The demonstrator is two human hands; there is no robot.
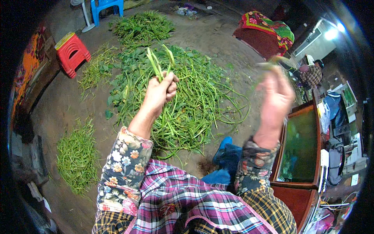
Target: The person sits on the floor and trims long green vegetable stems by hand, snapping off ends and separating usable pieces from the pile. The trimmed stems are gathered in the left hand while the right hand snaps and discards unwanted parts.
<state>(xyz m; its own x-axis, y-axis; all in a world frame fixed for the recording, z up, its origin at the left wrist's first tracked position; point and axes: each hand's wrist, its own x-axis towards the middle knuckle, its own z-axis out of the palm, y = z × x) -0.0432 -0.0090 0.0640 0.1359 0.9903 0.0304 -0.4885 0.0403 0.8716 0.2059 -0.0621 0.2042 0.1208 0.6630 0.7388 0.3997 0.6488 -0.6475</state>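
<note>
My left hand [160, 90] is closed around a small bunch of green stems [156, 65], whose pale cut ends point up and away from me. Below that fist the stems trail towards a large heap of leafy green vines [198, 96] on the floor. Off to the right, my right hand [276, 86] is raised and blurred by motion, its fingers bent. A pale greenish streak [271, 65] shows at its fingertips, too smeared to name. Whether the fingers grip it is unclear.
Smaller piles of stems lie at left [77, 158], upper left [98, 67] and far back [143, 27]. A red plastic stool [72, 54] stands left, a blue one [107, 8] behind. At right are a glass-fronted wooden cabinet [301, 146], a cloth-covered object [264, 35] and another person [312, 74].
</note>
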